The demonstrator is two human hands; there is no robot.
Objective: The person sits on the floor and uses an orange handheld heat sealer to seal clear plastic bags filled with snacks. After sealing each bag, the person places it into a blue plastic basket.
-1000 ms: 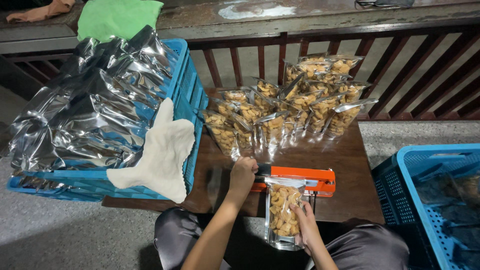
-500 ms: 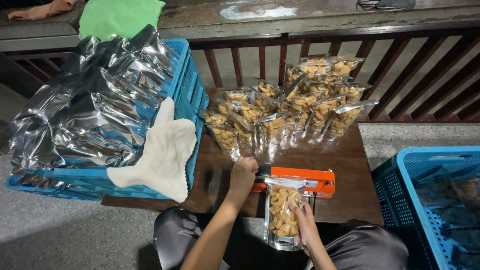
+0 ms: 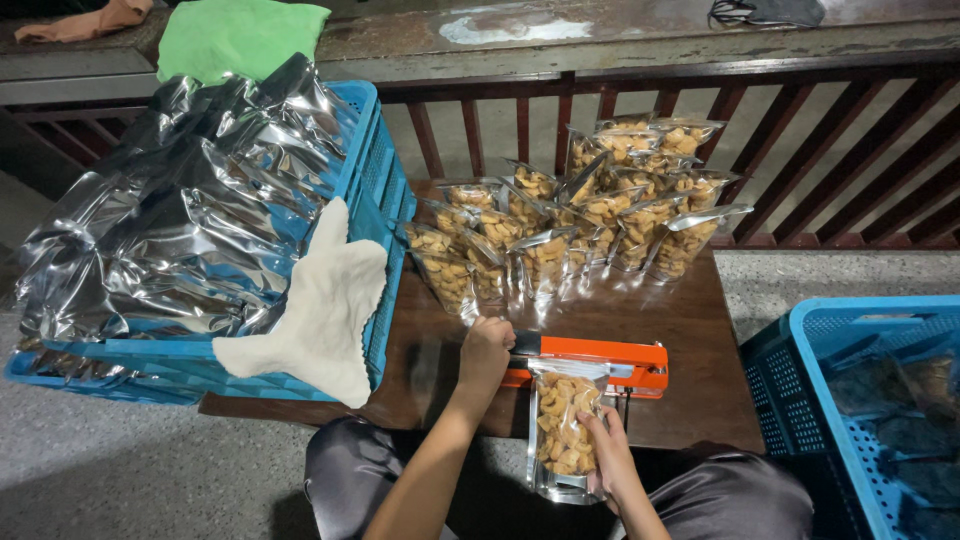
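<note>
left hand presses orange sealer, right hand holds snack pouch.

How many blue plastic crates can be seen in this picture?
2. One blue crate stands at the left, piled with silver pouches. The other crate is at the right edge, partly cut off; more may lie outside the view.

A small dark brown wooden table stands on a speckled grey concrete floor, its far edge close against a dark reddish wooden railing of upright and slanted slats. Above the railing runs a worn grey concrete ledge with a pale patch, a green cloth lying toward its left end. The light is dim and even, with soft glare on the ledge.
</note>
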